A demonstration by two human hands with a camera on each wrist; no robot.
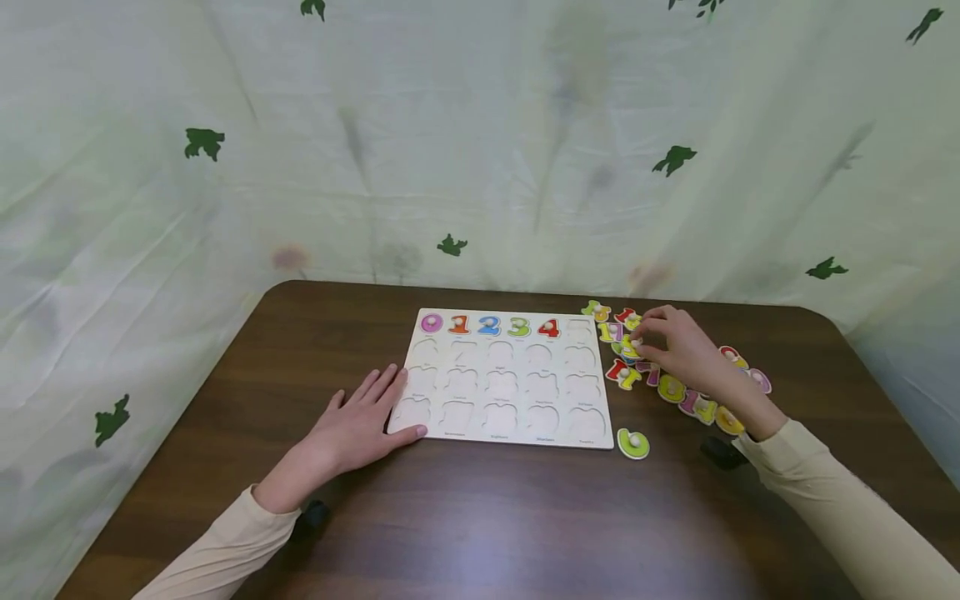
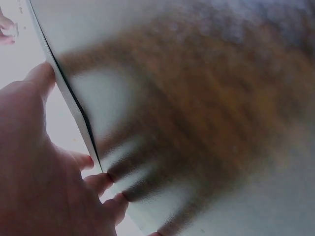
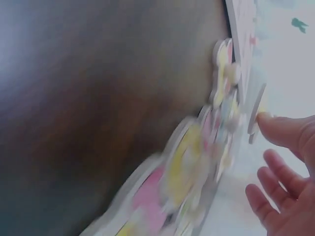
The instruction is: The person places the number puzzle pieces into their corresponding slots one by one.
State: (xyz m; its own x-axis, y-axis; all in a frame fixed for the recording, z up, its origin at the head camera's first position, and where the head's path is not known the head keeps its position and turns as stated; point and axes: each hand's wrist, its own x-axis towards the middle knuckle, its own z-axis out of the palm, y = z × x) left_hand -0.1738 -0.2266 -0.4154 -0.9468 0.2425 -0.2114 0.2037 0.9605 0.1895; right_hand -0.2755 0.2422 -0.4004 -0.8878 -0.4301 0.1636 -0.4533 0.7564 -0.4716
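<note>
A white number puzzle board lies on the table, with pieces 0 to 4 seated along its top row and the other visible recesses bare. My left hand rests with spread fingers on the board's left edge; in the left wrist view its fingertips touch that edge. Over the pile right of the board, my right hand pinches a puzzle piece between thumb and fingers. That piece is seen nearly edge-on in the right wrist view, so its number cannot be read.
Several knobbed number pieces lie heaped in a band right of the board, some overlapping. A lone green piece sits by the board's lower right corner. Behind the brown table hangs a pale curtain with dark green leaf shapes.
</note>
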